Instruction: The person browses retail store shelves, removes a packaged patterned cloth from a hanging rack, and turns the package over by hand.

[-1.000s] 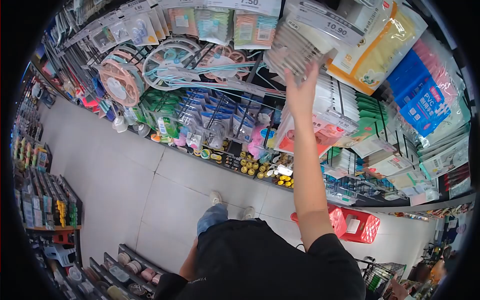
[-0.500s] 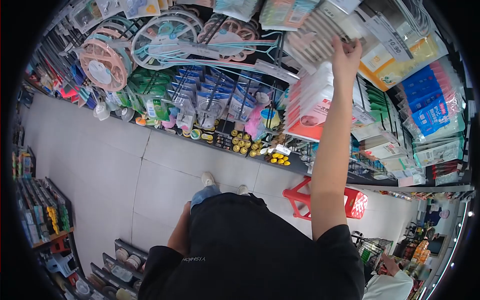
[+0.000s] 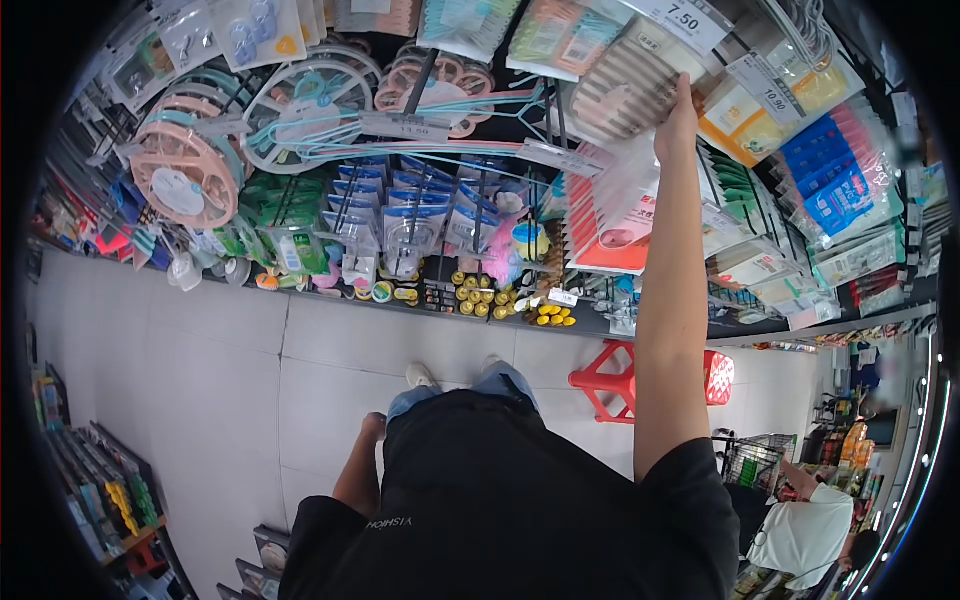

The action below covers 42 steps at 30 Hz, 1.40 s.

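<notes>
My right hand [image 3: 677,125] is raised to the hanging display at the upper right, its fingers closed on the right edge of a striped packet [image 3: 625,85]. Price tags marked 7.50 [image 3: 684,18] and 10.90 [image 3: 768,86] sit above and to the right of it. Below the hand hang red and white packets [image 3: 622,235], partly behind my forearm. My left hand [image 3: 374,425] hangs low beside my body, near my jeans; its fingers are too small to make out.
Clothes hangers [image 3: 420,118] and round pink racks [image 3: 185,180] stick out from the display at left. A red stool [image 3: 610,380] stands on the floor below my right arm. At the lower right are a person [image 3: 803,530] and a shopping cart [image 3: 755,460].
My right hand has gone from open fingers over the striped packets to a grip on one packet's edge. The view has shifted, and more of the person at lower right shows.
</notes>
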Each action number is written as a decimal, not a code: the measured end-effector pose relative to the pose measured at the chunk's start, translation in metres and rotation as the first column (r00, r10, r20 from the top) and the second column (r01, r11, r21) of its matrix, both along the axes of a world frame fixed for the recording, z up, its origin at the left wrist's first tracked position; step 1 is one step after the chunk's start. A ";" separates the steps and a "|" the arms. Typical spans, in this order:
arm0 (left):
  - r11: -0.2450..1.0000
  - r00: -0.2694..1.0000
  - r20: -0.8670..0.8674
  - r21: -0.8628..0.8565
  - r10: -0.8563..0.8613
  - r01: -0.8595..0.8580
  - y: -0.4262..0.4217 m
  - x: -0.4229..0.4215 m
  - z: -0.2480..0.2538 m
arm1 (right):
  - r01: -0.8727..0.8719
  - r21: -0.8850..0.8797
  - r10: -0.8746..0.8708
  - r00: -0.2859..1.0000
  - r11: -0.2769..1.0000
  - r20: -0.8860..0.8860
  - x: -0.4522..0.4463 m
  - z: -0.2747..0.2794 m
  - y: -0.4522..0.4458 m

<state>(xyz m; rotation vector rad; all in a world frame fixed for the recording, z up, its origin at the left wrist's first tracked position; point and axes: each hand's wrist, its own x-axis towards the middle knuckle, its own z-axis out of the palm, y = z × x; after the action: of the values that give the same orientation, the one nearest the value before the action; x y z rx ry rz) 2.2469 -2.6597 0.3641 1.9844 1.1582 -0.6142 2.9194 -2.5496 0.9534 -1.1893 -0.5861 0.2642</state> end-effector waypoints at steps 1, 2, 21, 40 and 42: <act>1.000 1.000 0.000 -0.002 -0.017 0.017 0.008 -0.001 0.004 | -0.076 0.013 0.077 0.994 0.997 -0.072 0.001 0.005 0.002; 0.999 1.000 -0.001 -0.004 -0.031 0.031 0.013 -0.004 0.009 | -0.055 -0.008 0.054 0.993 0.998 -0.102 0.001 0.008 0.003; 0.931 0.928 0.099 -0.111 0.359 -0.348 0.009 0.008 -0.007 | 0.182 -0.281 -0.146 0.979 0.942 0.142 0.000 0.000 0.004; 0.943 0.931 0.152 -0.080 0.333 -0.324 0.025 0.025 -0.001 | -0.015 -0.294 0.092 0.964 0.956 0.250 -0.176 -0.088 -0.105; 0.940 0.929 0.149 -0.093 0.339 -0.328 0.027 0.026 0.005 | -0.041 -0.143 0.065 0.984 0.989 0.166 -0.185 -0.113 -0.115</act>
<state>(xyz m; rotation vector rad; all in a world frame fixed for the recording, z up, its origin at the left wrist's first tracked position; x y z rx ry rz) 2.2729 -2.6323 0.3690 1.6933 1.3158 -0.3034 2.7349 -2.6642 0.8409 -1.3408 -0.7591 0.2535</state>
